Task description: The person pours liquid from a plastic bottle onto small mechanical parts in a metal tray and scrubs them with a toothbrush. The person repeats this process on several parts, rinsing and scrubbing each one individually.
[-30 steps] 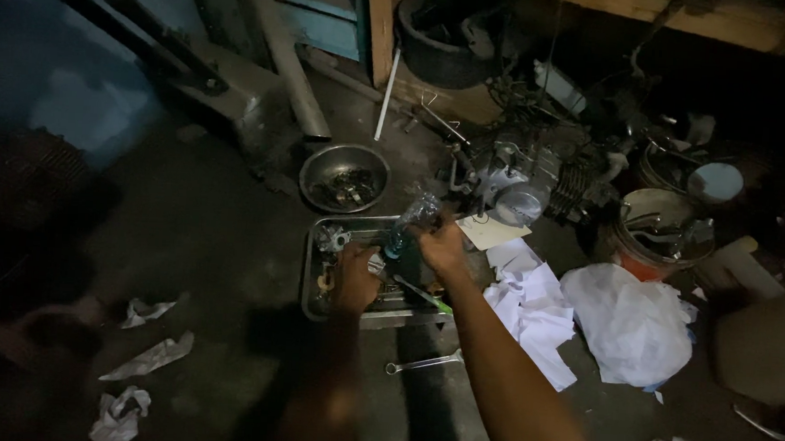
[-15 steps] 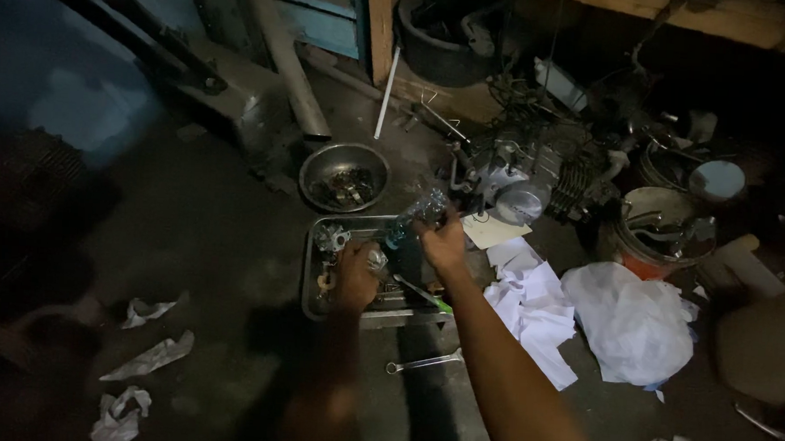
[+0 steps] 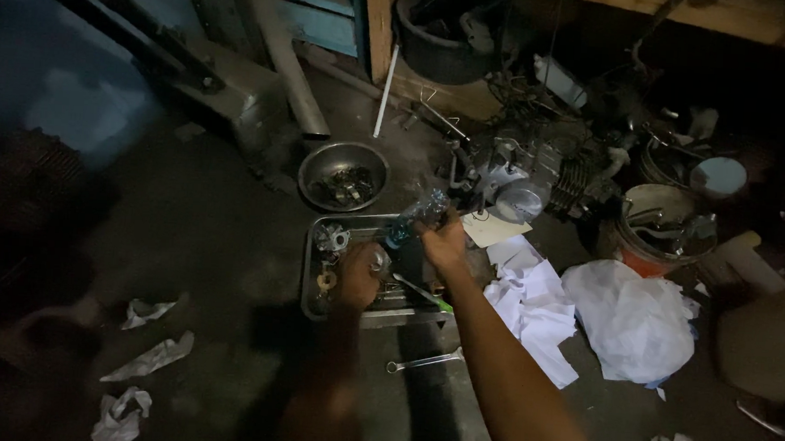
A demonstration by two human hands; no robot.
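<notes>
Head view: dim workshop floor, person crouched over a metal tray [image 3: 310, 283] of small parts. Right hand [image 3: 445, 243] is closed around a clear plastic bottle [image 3: 415, 217], tilted, its far end pointing up-left over the tray's far edge. Left hand [image 3: 358, 277] sits low over the tray, fingers curled on a small shiny metal part [image 3: 380, 261]; exact grip too dark to tell. Bottle is just beside and above the left hand. Steel bowl [image 3: 344, 175] lies beyond the tray, engine block [image 3: 520, 173] to the right, white paper sheets [image 3: 532, 299] and a white plastic bag [image 3: 634, 318] farther right. A wrench [image 3: 423, 363] lies on the floor near the tray's near edge.
</notes>
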